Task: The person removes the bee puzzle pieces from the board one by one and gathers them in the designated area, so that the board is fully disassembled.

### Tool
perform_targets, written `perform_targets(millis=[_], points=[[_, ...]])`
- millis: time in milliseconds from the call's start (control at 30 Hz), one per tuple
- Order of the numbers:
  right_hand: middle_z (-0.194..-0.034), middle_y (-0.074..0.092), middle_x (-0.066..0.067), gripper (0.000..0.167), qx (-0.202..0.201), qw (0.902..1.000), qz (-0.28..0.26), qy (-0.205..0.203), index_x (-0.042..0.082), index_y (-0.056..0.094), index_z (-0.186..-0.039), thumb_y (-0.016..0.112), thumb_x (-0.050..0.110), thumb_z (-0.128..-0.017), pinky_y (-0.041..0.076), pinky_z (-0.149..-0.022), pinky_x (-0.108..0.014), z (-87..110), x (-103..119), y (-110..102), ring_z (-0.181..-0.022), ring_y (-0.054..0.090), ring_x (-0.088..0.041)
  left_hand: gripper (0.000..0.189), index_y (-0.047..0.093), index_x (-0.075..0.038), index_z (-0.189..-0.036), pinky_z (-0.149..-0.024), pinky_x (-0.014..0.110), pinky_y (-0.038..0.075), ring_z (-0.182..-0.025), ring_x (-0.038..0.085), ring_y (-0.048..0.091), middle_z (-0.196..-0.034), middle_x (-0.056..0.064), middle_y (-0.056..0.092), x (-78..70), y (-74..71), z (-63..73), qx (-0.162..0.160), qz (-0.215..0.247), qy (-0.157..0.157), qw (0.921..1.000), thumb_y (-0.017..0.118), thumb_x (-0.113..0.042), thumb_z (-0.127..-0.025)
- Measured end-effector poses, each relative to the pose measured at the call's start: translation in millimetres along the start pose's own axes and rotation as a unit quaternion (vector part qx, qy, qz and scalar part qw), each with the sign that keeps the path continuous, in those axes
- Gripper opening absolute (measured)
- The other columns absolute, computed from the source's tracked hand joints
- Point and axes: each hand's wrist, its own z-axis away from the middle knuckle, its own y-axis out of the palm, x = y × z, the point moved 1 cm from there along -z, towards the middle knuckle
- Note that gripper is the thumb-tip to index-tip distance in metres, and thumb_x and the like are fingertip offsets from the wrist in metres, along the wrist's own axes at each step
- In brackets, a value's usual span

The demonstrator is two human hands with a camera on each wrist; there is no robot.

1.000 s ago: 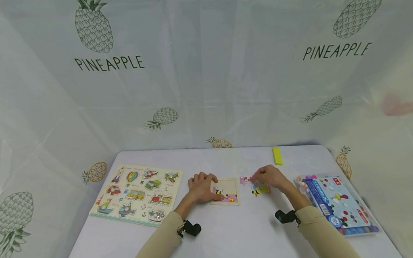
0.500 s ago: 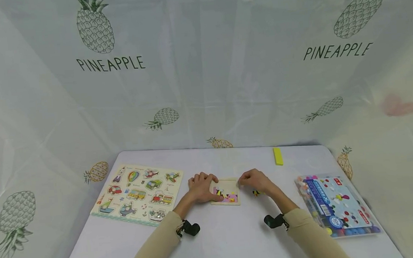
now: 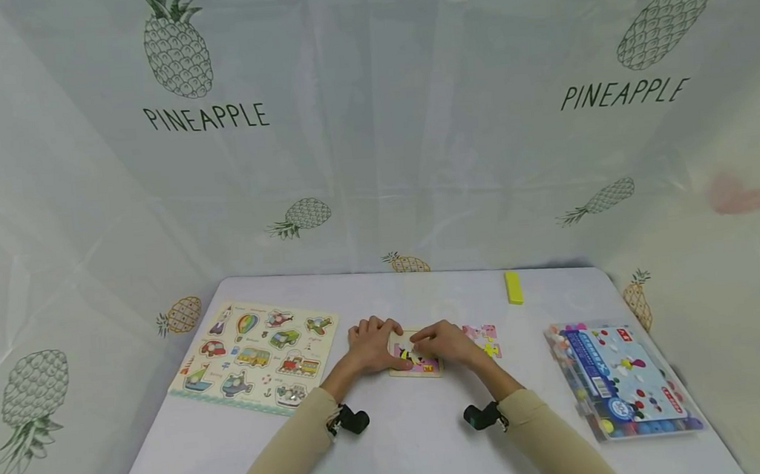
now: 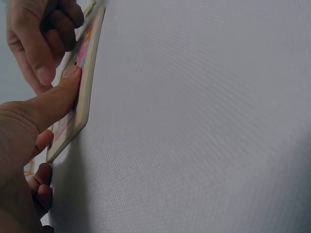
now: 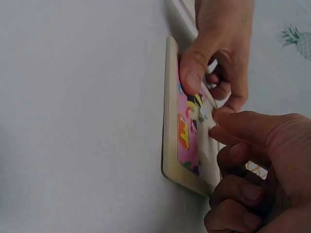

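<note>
head view: left hand [image 3: 370,346] gripping puzzle board [image 3: 424,375], right hand [image 3: 449,342] over it

We see a pale, framed puzzle board [image 5: 170,131] lying flat on the worktop [image 3: 409,439], pink patterned pieces [image 5: 186,158] set along its near side. To its right lie loose pink and yellow pieces [image 3: 489,331], too small to count surely.
</note>
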Motion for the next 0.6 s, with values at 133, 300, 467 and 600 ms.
perform_targets(millis=[133, 300, 467, 600], points=[[-0.08, 0.065, 0.0, 0.026, 0.006, 1.0, -0.001, -0.005, 0.007, 0.075, -0.116, 0.07, 0.019, -0.093, 0.038, -0.06, -0.029, -0.3, 4.9, 2.6, -0.063, 0.047, -0.012, 0.064, 0.056, -0.031, -0.121, -0.098, 0.056, 0.026, -0.113, 0.028, 0.04, -0.118, 0.004, 0.046, 0.0, -0.7, 0.4, 0.0, 0.002, 0.0, 1.0, 0.081, -0.065, -0.072], [-0.106, 0.074, -0.005, 0.026, 0.002, 0.9997, 0.018, -0.018, 0.006, 0.076, -0.114, 0.07, 0.02, -0.094, 0.044, -0.071, -0.03, 1.2, 9.3, 4.5, -0.077, 0.054, -0.012, 0.065, 0.055, -0.031, -0.121, -0.097, 0.055, 0.027, -0.113, 0.028, 0.041, -0.118, 0.004, 0.047, -0.8, -1.9, 0.8, -0.002, -0.005, -0.001, 1.0, 0.081, -0.065, -0.072], [-0.116, 0.073, -0.008, 0.025, -0.002, 0.9997, 0.016, -0.019, 0.007, 0.076, -0.114, 0.069, 0.02, -0.094, 0.049, -0.079, -0.035, 2.2, 9.8, 7.3, -0.085, 0.058, -0.014, 0.066, 0.055, -0.031, -0.121, -0.097, 0.055, 0.027, -0.114, 0.028, 0.041, -0.119, 0.004, 0.047, -0.4, -0.4, 0.2, -0.001, -0.008, -0.005, 0.9999, 0.081, -0.066, -0.071], [-0.113, 0.072, -0.007, 0.025, -0.001, 0.9999, -0.004, -0.01, 0.007, 0.076, -0.114, 0.068, 0.019, -0.094, 0.049, -0.076, -0.033, 2.4, 10.7, 7.8, -0.082, 0.057, -0.014, 0.067, 0.055, -0.031, -0.121, -0.097, 0.055, 0.027, -0.113, 0.028, 0.041, -0.118, 0.004, 0.047, 0.4, 0.4, -0.4, -0.001, -0.003, -0.006, 1.0, 0.081, -0.066, -0.071]])
